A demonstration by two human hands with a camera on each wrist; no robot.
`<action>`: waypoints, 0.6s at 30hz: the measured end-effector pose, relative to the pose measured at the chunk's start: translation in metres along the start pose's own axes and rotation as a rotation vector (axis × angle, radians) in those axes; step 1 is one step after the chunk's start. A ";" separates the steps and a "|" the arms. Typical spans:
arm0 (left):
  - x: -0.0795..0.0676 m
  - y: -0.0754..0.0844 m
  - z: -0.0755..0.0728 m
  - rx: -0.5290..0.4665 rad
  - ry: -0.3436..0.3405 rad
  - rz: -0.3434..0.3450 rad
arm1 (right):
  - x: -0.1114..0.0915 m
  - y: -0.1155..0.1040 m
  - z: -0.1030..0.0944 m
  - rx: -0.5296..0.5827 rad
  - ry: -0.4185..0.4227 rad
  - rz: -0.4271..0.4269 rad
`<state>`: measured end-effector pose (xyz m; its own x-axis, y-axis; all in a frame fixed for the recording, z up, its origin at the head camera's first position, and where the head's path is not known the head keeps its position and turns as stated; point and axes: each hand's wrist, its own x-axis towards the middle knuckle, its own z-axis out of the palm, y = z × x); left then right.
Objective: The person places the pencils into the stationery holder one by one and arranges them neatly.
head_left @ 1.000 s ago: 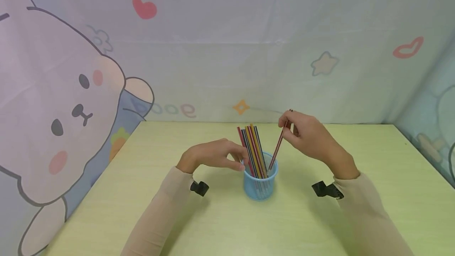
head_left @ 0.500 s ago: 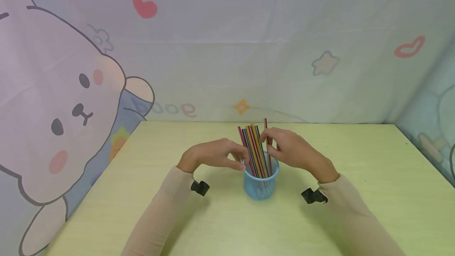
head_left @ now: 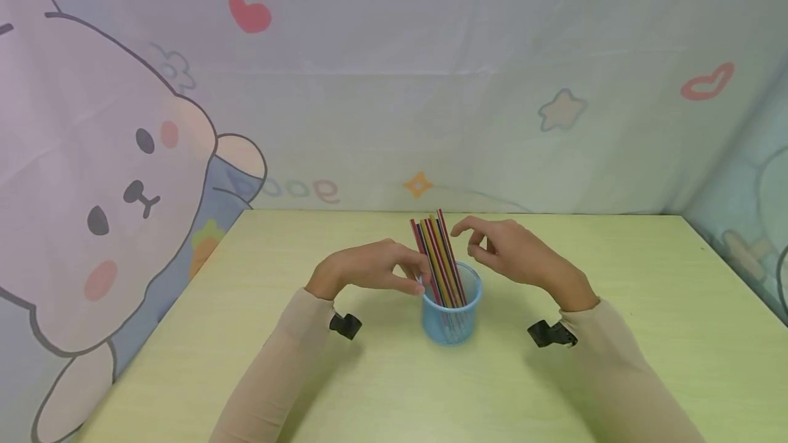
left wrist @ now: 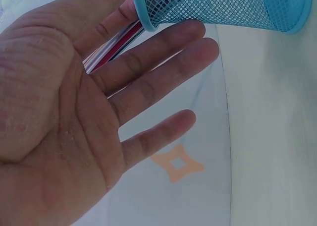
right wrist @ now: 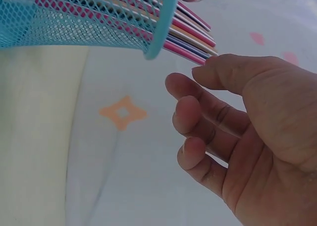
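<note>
A light blue mesh cup [head_left: 448, 328] stands upright on the table in the head view. Slim, pencil-like sticks [head_left: 438, 251] in red, navy and yellow lean left inside it. Left of the cup, my left hand [head_left: 377, 266] has its fingertips right at the rim; the left wrist view shows straight, spread fingers [left wrist: 163, 87] beside the mesh. My right hand [head_left: 514, 250] hovers to the right of the sticks, holding nothing. In the right wrist view its thumb [right wrist: 233, 70] is close to the stick ends, the other fingers loosely bent.
The pale yellow-green table [head_left: 394, 388] ends at a cloth backdrop [head_left: 369, 122] printed with a bear, hearts and a star. Black straps [head_left: 346, 325] sit at both wrists, below beige sleeves [head_left: 622, 368].
My right hand brought a red-striped stick left and upright into the cup, then let go and drew slightly right. That stick now leans left with the others. My left hand stayed put.
</note>
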<state>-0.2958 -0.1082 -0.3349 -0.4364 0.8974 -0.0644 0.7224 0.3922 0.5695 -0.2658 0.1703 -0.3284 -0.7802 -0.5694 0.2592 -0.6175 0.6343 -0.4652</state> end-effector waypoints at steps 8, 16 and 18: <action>-0.002 -0.004 0.000 -0.010 0.009 -0.010 | -0.004 0.006 -0.010 0.038 -0.019 0.048; -0.003 -0.006 -0.002 -0.012 0.035 0.005 | -0.009 0.017 -0.017 0.046 -0.017 0.073; -0.005 -0.006 -0.003 0.006 0.051 0.009 | -0.010 0.020 -0.020 0.056 -0.021 0.086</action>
<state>-0.2998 -0.1154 -0.3358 -0.4569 0.8894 -0.0177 0.7293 0.3859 0.5650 -0.2718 0.1989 -0.3236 -0.8272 -0.5257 0.1986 -0.5415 0.6512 -0.5317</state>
